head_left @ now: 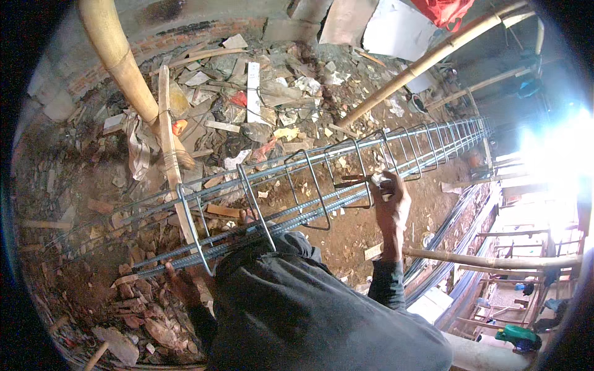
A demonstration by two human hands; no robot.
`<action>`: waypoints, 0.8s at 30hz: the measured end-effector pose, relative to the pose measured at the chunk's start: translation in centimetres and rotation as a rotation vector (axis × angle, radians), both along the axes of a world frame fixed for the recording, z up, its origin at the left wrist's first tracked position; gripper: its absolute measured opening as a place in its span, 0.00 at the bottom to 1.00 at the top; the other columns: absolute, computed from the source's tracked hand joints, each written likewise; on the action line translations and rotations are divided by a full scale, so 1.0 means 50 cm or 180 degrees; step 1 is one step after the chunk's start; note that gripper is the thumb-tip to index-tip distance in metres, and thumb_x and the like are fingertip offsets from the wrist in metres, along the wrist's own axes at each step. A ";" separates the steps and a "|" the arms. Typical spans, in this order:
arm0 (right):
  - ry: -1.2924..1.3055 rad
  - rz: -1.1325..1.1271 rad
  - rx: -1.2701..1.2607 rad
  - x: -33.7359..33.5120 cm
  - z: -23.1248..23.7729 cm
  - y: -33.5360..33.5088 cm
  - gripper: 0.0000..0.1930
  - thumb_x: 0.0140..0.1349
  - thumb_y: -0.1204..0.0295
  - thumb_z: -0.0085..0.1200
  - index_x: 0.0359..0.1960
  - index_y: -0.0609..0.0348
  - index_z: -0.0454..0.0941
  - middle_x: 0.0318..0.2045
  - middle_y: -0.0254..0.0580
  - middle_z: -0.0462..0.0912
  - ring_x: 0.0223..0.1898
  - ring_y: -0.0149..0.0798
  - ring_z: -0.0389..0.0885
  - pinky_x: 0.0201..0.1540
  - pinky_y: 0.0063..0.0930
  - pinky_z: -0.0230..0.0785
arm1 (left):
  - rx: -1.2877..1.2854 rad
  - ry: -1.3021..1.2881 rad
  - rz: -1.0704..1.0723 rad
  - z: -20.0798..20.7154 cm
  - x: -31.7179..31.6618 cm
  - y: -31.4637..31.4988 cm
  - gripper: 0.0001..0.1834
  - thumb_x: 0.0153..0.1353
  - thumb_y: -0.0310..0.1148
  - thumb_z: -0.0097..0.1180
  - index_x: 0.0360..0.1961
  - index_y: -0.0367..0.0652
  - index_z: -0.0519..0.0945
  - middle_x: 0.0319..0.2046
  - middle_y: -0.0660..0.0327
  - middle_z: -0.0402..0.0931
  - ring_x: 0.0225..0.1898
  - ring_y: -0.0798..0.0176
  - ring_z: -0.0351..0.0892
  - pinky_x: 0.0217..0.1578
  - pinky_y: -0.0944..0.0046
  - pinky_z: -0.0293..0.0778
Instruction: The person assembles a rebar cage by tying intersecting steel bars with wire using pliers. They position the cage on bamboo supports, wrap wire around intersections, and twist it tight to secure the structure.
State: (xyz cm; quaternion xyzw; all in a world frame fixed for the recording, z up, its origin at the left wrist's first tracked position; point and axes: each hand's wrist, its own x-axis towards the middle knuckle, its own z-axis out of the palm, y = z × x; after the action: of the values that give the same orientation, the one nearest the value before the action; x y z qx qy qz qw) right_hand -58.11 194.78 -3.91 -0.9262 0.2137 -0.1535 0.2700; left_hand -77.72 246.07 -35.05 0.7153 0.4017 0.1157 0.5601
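A long rebar cage (pixel 322 205) of ribbed steel bars runs from the lower left to the far upper right. Rectangular stirrups (pixel 252 198) ring it, spaced closely at the far end. My right hand (pixel 391 207) is closed beside the cage's middle, gripping dark pincers (pixel 352 181) whose slim arms point left across the bars. Something small and pale shows at those fingertips, too unclear to name. At the near left end, my left hand (pixel 184 285) lies in shadow under the lower bars, its fingers bent against them and partly hidden.
A wooden strip (pixel 168 142) and a thick bamboo pole (pixel 114 59) stand on the left. Another bamboo pole (pixel 427 65) slants behind the cage. Rubble and scraps (pixel 216 117) cover the ground. On the right lie bundled steel bars (pixel 448 241), a bamboo rail (pixel 489 258) and a green container (pixel 518 337).
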 end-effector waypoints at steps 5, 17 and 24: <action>0.0353 0.0559 0.1343 0.013 -0.101 -0.114 0.31 0.55 0.63 0.77 0.59 0.63 0.81 0.47 0.45 0.89 0.47 0.38 0.85 0.52 0.37 0.76 | -0.1330 -0.0345 0.0083 0.017 0.000 0.003 0.41 0.72 0.59 0.58 0.74 0.42 0.66 0.56 0.56 0.75 0.49 0.60 0.76 0.48 0.63 0.75; -0.0449 -0.0004 0.0016 0.031 -0.193 -0.104 0.13 0.63 0.67 0.66 0.47 0.57 0.88 0.39 0.52 0.90 0.43 0.46 0.89 0.45 0.40 0.77 | -0.1649 -0.0110 0.0935 0.103 0.040 -0.030 0.32 0.71 0.57 0.61 0.59 0.39 0.79 0.41 0.61 0.79 0.37 0.67 0.76 0.36 0.63 0.73; -0.1763 0.0917 0.1452 0.027 -0.077 -0.126 0.14 0.75 0.71 0.57 0.54 0.69 0.82 0.49 0.48 0.87 0.46 0.39 0.85 0.52 0.31 0.79 | -0.2381 -0.0745 0.1142 0.094 0.060 -0.041 0.23 0.73 0.52 0.60 0.56 0.46 0.80 0.44 0.65 0.80 0.32 0.71 0.78 0.33 0.68 0.76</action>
State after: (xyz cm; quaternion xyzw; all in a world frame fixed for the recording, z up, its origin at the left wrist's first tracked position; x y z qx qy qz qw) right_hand -56.75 188.49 -7.76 -0.7863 0.0291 -0.3069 0.5354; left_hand -74.73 244.03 -30.38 0.3638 0.4678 0.1380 0.7936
